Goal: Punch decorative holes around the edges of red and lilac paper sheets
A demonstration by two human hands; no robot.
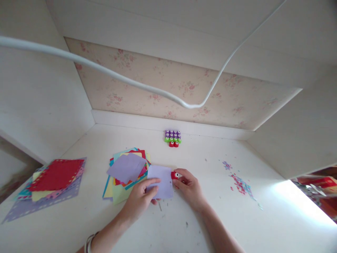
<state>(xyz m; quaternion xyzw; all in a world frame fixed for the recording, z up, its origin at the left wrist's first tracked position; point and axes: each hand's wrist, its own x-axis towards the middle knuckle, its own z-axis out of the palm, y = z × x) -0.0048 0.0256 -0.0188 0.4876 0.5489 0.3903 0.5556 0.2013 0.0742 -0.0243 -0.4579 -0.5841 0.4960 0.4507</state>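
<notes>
My left hand (144,194) grips a light purple sheet of paper (164,182) by its left side, thumb on top and fingers partly beneath. A small hole shows near the sheet's right edge. My right hand (190,186) is closed on a small red craft punch (174,175) at that same edge. Whether the paper is inside the punch's slot I cannot tell. Just left of the sheet lies a loose pile of coloured papers, topped by a purple piece (126,167).
Several purple, green and red punches (173,135) stand in rows near the back wall. At the far left, papers with punched edges are stacked under a red sheet (56,174). Small paper cutouts (240,184) lie scattered on the right. A white cable (126,80) hangs across the view.
</notes>
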